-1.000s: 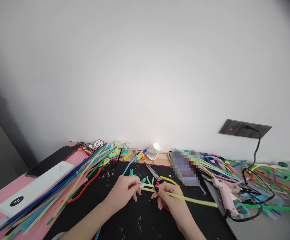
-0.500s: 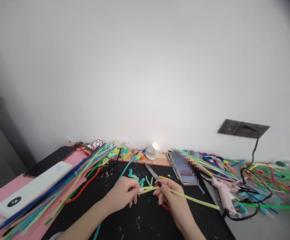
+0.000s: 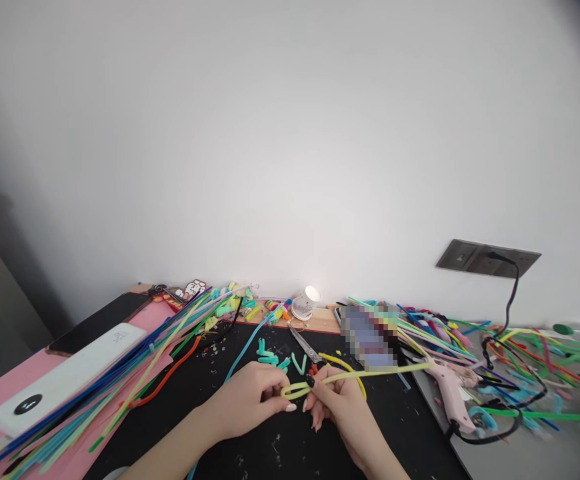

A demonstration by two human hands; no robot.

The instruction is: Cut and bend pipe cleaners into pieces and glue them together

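Note:
A pale yellow pipe cleaner (image 3: 383, 372) is bent into a narrow loop over the black mat. My right hand (image 3: 343, 407) pinches it between thumb and fingers, its long free end pointing right. At the loop's bend, my left hand (image 3: 253, 400) has its thumb and forefinger closed on the strand. Just beyond my hands lie scissors (image 3: 304, 343), their handles partly hidden by my right hand. Short teal pipe cleaner pieces (image 3: 267, 359) rest to the left of the scissors. A brighter yellow pipe cleaner (image 3: 343, 363) curves behind my right hand.
Bundled pipe cleaners (image 3: 135, 373) and a white power bank (image 3: 65, 380) lie left. A paper cup (image 3: 306, 303) leans near the wall. A phone (image 3: 370, 340), a pink glue gun (image 3: 451, 393) and its black cord are right. Another person's hand shows at the right edge.
The pale yellow pipe cleaner's doubled end has become a clear rounded loop, and its free end has swung upward. My left hand has shifted slightly right and down. More of the brighter yellow pipe cleaner shows.

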